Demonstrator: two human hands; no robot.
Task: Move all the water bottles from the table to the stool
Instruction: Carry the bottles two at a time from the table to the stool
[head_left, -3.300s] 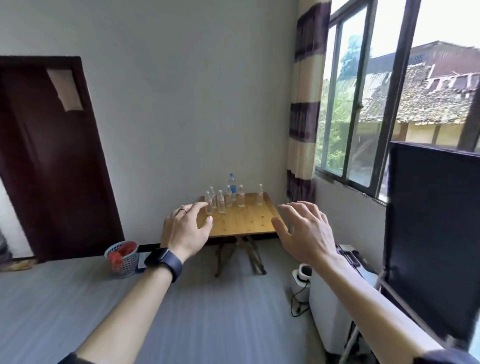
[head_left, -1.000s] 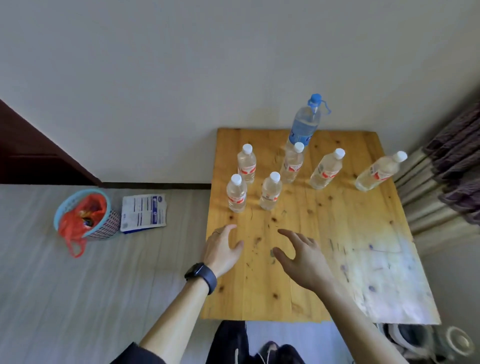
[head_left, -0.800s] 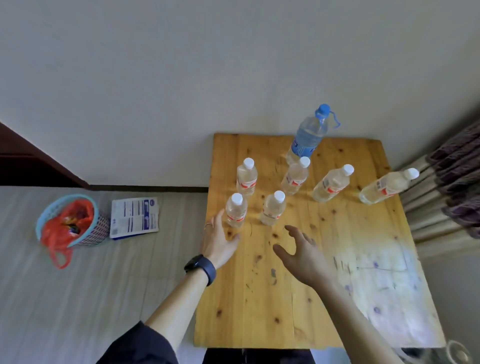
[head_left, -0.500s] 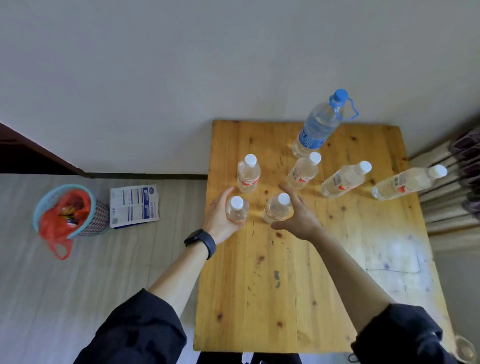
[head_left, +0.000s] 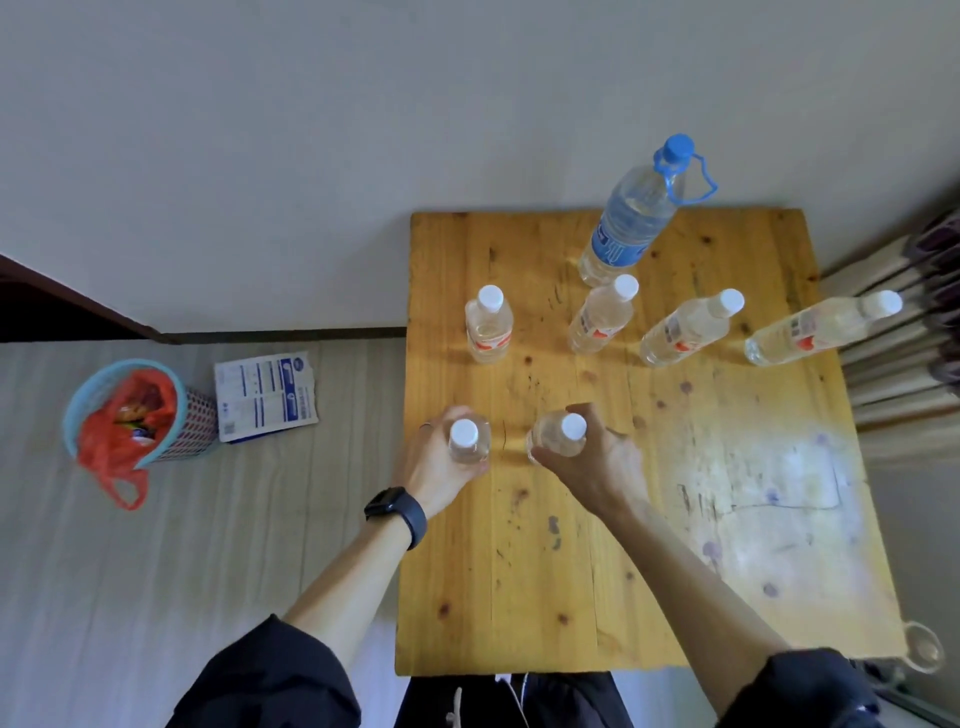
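On the wooden table (head_left: 649, 545) stand several small clear water bottles with white caps. My left hand (head_left: 434, 467) is wrapped around the near-left bottle (head_left: 465, 439). My right hand (head_left: 597, 462) grips the bottle beside it (head_left: 558, 434). Further back stand a small bottle (head_left: 487, 325), another (head_left: 602, 314), a third (head_left: 685, 327) and one near the right edge (head_left: 815, 327). A tall bottle with a blue cap and label (head_left: 631, 213) stands at the back by the wall. No stool is in view.
A blue basket with a red plastic bag (head_left: 132, 423) stands on the floor to the left, next to a white and blue printed packet (head_left: 265, 397). A striped curtain (head_left: 914, 332) hangs right of the table. The wall runs just behind the table.
I walked up to the table and both hands reached forward. Each hand has now closed around one of the two nearest small bottles.
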